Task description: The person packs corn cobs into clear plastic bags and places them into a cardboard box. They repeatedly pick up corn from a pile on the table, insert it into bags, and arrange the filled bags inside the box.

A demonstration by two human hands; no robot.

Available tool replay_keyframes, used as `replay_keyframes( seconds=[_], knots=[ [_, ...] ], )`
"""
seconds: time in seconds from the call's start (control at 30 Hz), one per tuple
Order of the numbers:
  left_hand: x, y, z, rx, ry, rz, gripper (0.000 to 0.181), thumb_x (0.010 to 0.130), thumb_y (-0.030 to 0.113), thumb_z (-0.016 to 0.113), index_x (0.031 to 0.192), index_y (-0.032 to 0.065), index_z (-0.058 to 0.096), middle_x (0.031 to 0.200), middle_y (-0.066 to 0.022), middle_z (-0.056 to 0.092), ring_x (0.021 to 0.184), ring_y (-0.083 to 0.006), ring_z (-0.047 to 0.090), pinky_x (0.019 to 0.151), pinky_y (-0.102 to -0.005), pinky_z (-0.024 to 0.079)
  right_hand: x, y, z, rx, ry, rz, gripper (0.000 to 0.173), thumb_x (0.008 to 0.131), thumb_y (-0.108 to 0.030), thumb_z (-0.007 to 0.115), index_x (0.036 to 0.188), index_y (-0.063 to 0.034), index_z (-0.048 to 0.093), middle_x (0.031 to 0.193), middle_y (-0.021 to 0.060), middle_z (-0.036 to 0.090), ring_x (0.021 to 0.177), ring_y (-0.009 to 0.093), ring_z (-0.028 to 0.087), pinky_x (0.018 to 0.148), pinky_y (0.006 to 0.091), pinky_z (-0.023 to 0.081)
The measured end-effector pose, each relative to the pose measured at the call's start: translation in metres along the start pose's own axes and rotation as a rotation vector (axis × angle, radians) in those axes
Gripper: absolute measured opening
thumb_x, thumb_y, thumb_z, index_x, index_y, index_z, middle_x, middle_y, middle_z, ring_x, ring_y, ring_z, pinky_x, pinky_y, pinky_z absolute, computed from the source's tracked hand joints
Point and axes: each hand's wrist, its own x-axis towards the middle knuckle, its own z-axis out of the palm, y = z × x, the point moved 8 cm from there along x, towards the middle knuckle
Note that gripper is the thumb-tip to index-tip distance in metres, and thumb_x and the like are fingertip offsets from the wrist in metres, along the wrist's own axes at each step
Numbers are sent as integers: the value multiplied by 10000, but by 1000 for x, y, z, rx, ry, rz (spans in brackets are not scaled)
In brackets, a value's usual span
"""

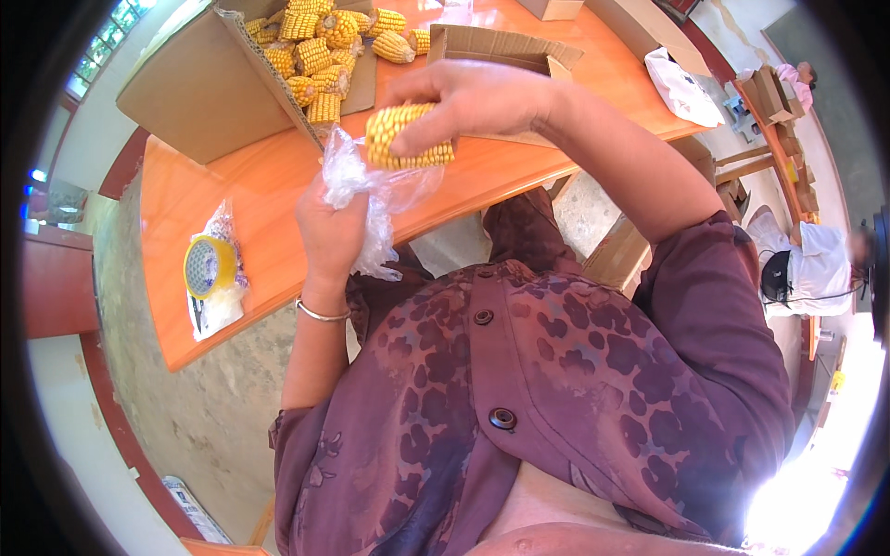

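A short piece of yellow corn on the cob (400,135) is gripped in my right hand (480,97), above the table's near edge. My left hand (334,233) clutches a thin clear plastic bag (344,167), its film spreading beneath the corn. Whether the corn touches the film, I cannot tell. Beyond my hands, several more corn pieces (313,55) lie heaped by an upright cardboard box (208,90). Just past my right hand sits an open, low cardboard box (500,45); its inside is mostly hidden.
On the left of the orange table (271,201) a roll of yellow tape (208,267) rests on a plastic packet (222,316). A white bag (681,87) lies at the table's right end. Farther right, a person (799,80) is near stacked cardboard boxes (768,97).
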Motion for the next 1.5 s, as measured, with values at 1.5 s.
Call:
replay_keyframes(
  seconds=[1.5],
  knots=[
    [-3,-9,29,383,-255,-116,186,751,95,611,899,-5,662,702,-193,629,659,-316,638,629,-365,484,30,82,18,-396,82,476,669,929,-540,434,816,82,652,729,181,650,519,240,634,454,374,496]
  ],
)
